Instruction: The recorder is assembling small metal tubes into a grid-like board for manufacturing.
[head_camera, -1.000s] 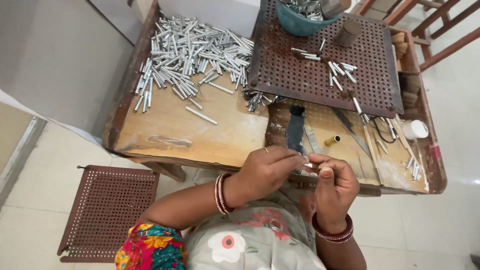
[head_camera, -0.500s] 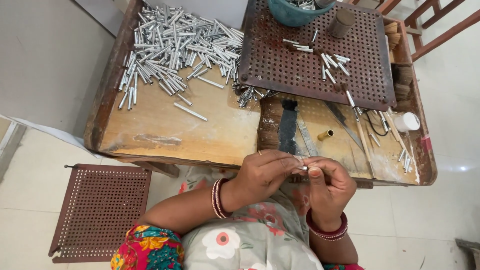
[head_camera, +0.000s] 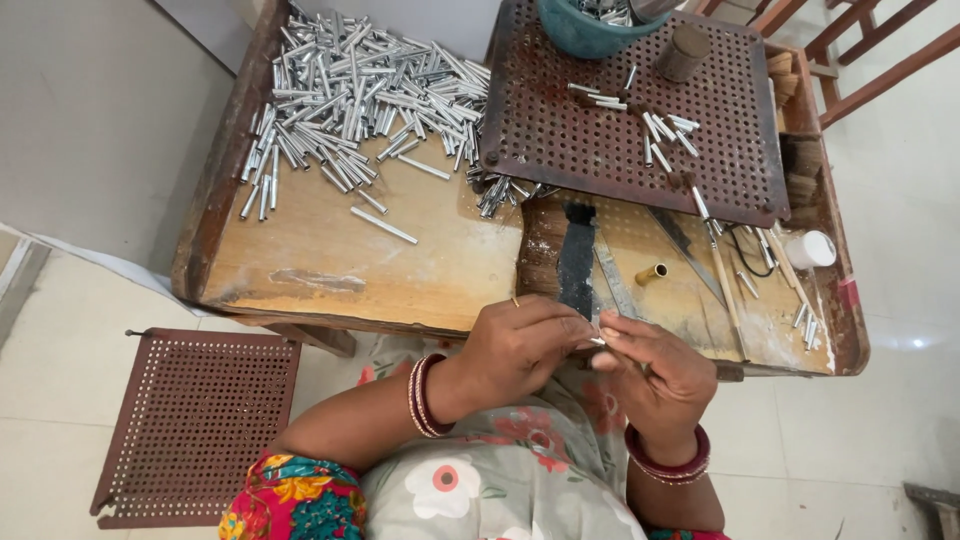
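Observation:
My left hand and my right hand meet at the near edge of a low wooden worktable. Both pinch one small silver metal tube between their fingertips; most of it is hidden by the fingers. A big heap of similar silver tubes lies on the table's far left. Several more tubes rest on a rusty perforated metal tray at the far right.
A teal bowl and a brown cylinder stand on the tray. A black strip, a brass ferrule, thin sticks and a white cap lie nearer. Another perforated tray sits on the floor, left.
The view has shifted slightly, so the table sits lower and further left in the picture. Both hands stay together on the small tube, with only small finger movement.

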